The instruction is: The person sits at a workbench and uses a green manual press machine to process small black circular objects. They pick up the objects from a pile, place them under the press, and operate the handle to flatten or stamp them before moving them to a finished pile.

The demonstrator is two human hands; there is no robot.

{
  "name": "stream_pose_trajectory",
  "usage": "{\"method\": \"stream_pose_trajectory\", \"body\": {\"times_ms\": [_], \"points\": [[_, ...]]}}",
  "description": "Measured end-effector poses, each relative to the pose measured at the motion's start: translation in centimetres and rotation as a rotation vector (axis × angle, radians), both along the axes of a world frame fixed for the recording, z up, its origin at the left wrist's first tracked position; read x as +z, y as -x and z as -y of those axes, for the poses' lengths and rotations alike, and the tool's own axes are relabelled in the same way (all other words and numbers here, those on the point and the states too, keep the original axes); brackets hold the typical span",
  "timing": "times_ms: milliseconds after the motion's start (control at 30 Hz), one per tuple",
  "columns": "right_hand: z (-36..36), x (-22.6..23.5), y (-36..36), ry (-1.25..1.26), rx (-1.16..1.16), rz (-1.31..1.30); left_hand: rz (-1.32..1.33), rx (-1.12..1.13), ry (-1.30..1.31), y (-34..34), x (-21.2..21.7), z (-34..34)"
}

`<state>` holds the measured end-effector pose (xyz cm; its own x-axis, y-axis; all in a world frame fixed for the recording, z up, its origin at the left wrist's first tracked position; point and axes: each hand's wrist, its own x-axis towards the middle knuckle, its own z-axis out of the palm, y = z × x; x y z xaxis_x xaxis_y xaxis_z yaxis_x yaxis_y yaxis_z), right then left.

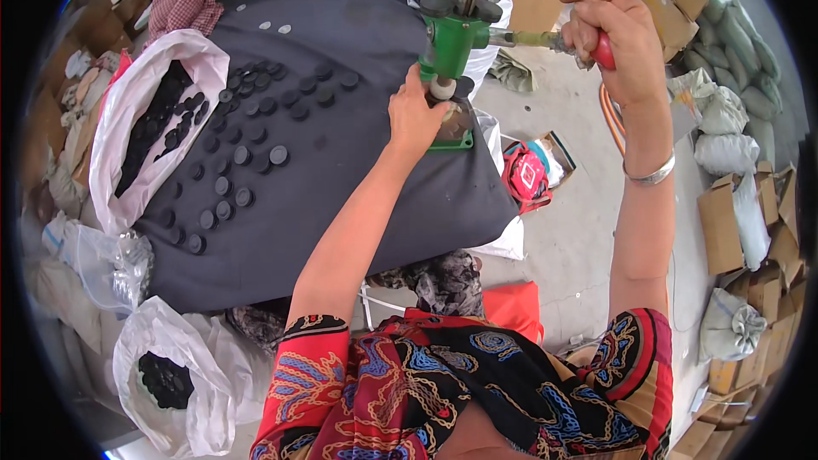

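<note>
Green cast-metal hand press (pixel 452 38) stands at the far right edge of the dark cloth-covered table (pixel 358 204); it looks heavy and rigid. The right hand (pixel 607 21) is closed around its red-tipped lever handle (pixel 603 53), the natural grip. The left hand (pixel 416 115) pinches a small part at the press base, near scattered round black caps (pixel 247 132), probably light and hard.

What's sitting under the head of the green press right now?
Under the green press head there is a pale round die over the base. The left hand has its fingers there, covering whatever piece lies on the base. The right hand grips the red-tipped lever.
</note>
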<state>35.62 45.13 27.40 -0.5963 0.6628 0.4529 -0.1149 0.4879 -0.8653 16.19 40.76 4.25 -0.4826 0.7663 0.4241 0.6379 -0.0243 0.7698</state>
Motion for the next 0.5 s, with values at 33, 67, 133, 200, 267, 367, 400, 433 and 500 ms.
{"method": "stream_pose_trajectory", "body": {"times_ms": [33, 67, 133, 200, 267, 367, 400, 433, 500], "points": [[0.2, 0.0, 0.1, 0.005, -0.014, 0.005, 0.038, 0.007, 0.003, -0.1, -0.2, -0.3], [0.2, -0.2, 0.0, 0.002, -0.022, -0.003, 0.043, 0.006, -0.005, -0.1, -0.4, -0.5], [0.3, -0.7, -0.2, -0.004, -0.038, -0.020, 0.053, 0.004, -0.020, -0.1, -0.7, -0.9], [0.9, -1.5, -0.4, -0.018, -0.063, -0.014, 0.064, 0.017, 0.002, -0.2, -0.4, -0.8], [2.0, -2.9, -0.7, -0.045, -0.097, 0.000, 0.056, 0.025, -0.018, 0.1, -0.4, -0.3], [5.0, -8.7, -2.1, -0.196, -0.184, 0.047, -0.027, 0.041, -0.126, 1.1, -0.7, 1.4], [4.8, -12.3, -2.2, -0.487, -0.172, -0.027, -0.093, 0.054, -0.168, 1.3, -0.7, 2.3], [4.5, -15.2, -2.4, -0.773, -0.152, -0.120, -0.159, 0.079, -0.145, 1.8, -0.6, 3.7], [4.9, -17.0, -3.5, -0.264, -0.124, -0.202, -0.215, 0.131, -0.162, 3.3, 0.2, 7.8]]}}
